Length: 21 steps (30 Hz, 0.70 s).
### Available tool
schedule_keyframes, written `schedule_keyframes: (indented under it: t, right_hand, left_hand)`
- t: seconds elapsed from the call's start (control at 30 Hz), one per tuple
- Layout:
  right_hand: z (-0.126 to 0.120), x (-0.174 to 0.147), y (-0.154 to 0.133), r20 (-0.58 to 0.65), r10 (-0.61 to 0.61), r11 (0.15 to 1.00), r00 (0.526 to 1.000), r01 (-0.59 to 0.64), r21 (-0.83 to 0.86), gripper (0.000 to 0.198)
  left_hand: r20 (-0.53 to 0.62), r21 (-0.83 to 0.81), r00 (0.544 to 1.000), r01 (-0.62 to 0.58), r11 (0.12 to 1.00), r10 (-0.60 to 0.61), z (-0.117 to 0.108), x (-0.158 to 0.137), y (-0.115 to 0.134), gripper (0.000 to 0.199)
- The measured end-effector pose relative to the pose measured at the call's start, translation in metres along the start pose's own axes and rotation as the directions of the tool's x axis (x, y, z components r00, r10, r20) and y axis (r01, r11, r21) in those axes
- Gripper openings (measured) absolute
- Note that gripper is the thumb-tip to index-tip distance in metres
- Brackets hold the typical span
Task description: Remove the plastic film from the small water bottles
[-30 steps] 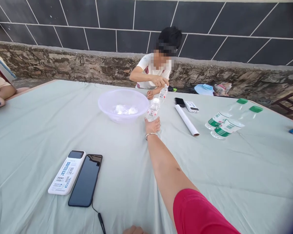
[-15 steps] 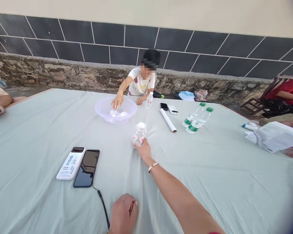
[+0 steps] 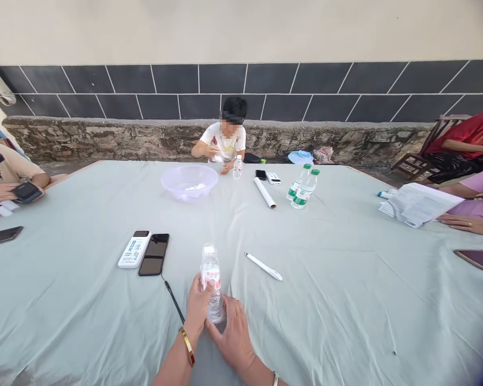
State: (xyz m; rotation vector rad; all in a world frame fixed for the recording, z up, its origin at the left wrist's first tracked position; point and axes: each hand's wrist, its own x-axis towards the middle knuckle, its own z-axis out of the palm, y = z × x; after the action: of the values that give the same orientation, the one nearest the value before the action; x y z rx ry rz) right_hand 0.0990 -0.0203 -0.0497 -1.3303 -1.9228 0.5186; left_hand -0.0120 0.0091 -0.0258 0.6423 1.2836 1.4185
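A small clear plastic water bottle [image 3: 214, 308] with a white cap and a red-and-white label stands upright, close in front of me. My left hand [image 3: 199, 303] is wrapped round its left side, the thumb across the label. Around the lower right side of the bottle curves my right hand [image 3: 234, 332], its thumb by the base. A white pen [image 3: 263, 266] lies to the right of the bottle. Left of it are a white power bank [image 3: 134, 250] and a dark phone [image 3: 154, 254] with a wrist strap.
Across the cloth-covered table [image 3: 326, 300], a person [image 3: 225, 140] holds something white behind a purple basin [image 3: 189, 185]. Another small bottle [image 3: 237, 168], a white roll [image 3: 264, 193] and two green-capped bottles [image 3: 305, 190] stand or lie farther off. At right, a person holds papers [image 3: 421, 202].
My right hand has brought the bottle back towards me, and my left hand has gone from a fist on the table to gripping it. The person opposite has lifted a hand from the basin.
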Motion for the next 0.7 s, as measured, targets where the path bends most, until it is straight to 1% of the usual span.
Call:
schedule_keyframes:
  t: [0.03,0.1,0.17,0.23,0.3,0.37,0.43,0.6,0.63,0.7]
  right_hand:
    - [-0.005,-0.005,0.000,0.020,-0.035,0.998,0.999,0.034,0.043,0.048]
    - [-0.017,-0.010,-0.001,0.044,-0.074,0.986,0.996,0.066,0.155,0.040]
    - [-0.028,-0.009,-0.003,0.062,-0.083,0.961,0.995,0.063,0.271,0.031]
    - [-0.035,-0.005,-0.006,0.074,-0.077,0.936,0.994,0.046,0.349,0.025]
    - [-0.039,-0.002,-0.008,0.091,-0.064,0.924,0.994,0.024,0.383,0.019]
    - [-0.040,-0.001,-0.009,0.118,-0.054,0.919,0.992,0.003,0.395,0.013]
    - [-0.040,-0.002,-0.010,0.136,-0.050,0.914,0.990,-0.009,0.405,0.012]
    - [-0.045,-0.004,-0.008,0.108,-0.052,0.883,0.993,-0.005,0.470,0.009]
    - [-0.047,-0.003,-0.006,0.121,-0.050,0.873,0.991,-0.015,0.488,0.007]
    - [-0.051,-0.001,-0.003,0.169,-0.012,0.847,0.986,-0.079,0.526,0.005]
  left_hand:
    - [0.024,-0.102,0.998,0.059,0.993,-0.057,-0.002,-0.001,-0.001,0.046]
    - [0.100,-0.259,0.980,0.194,0.946,-0.174,-0.007,-0.004,-0.003,0.047]
    - [0.172,-0.340,0.954,0.292,0.894,-0.246,-0.011,-0.007,-0.002,0.049]
    - [0.223,-0.369,0.935,0.342,0.865,-0.274,-0.012,-0.009,0.000,0.050]
    - [0.227,-0.389,0.931,0.356,0.850,-0.286,-0.011,-0.010,0.003,0.048]
    - [0.201,-0.412,0.932,0.361,0.837,-0.303,-0.010,-0.010,0.005,0.045]
    - [0.180,-0.440,0.935,0.354,0.825,-0.305,-0.010,-0.010,0.005,0.042]
    - [0.171,-0.463,0.931,0.366,0.807,-0.323,-0.013,-0.007,0.004,0.042]
    - [0.160,-0.470,0.932,0.362,0.805,-0.326,-0.014,-0.007,0.004,0.040]
    - [0.140,-0.487,0.940,0.339,0.805,-0.311,-0.016,-0.005,0.005,0.038]
